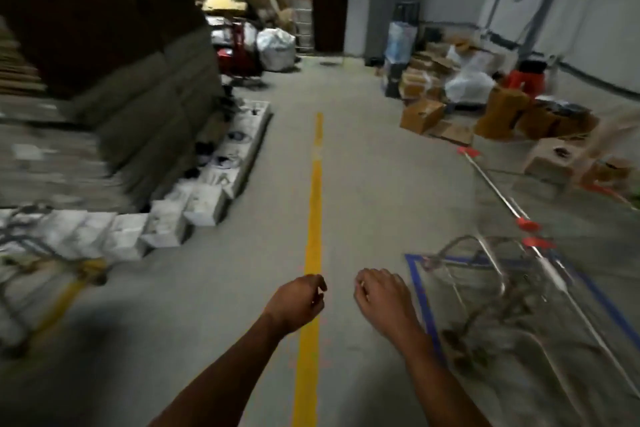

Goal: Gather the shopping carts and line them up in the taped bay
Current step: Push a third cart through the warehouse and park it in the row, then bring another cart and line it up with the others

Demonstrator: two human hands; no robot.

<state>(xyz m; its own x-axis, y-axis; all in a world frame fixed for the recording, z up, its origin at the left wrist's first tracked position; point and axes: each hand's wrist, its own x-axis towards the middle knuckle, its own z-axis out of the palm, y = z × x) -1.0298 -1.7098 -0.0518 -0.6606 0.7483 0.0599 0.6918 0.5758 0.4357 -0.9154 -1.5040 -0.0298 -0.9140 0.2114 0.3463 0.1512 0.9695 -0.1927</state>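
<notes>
Both arms reach forward, left hand (298, 300) and right hand (381, 302) loosely curled, holding nothing. Shopping cart (512, 274) sits at three o'clock, inside the blue-taped bay (417, 291).

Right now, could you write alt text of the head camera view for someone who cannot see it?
Two bare hands, left hand and right hand, hang loosely curled and empty over a grey floor's yellow painted line. A silver wire shopping cart stands over blue floor tape at right.

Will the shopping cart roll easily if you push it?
Probably. The shopping cart looks empty, so it should feel light. It's wire and metal tube, so stiff, not floppy. On the smooth floor it may drift past the blue tape.
</notes>
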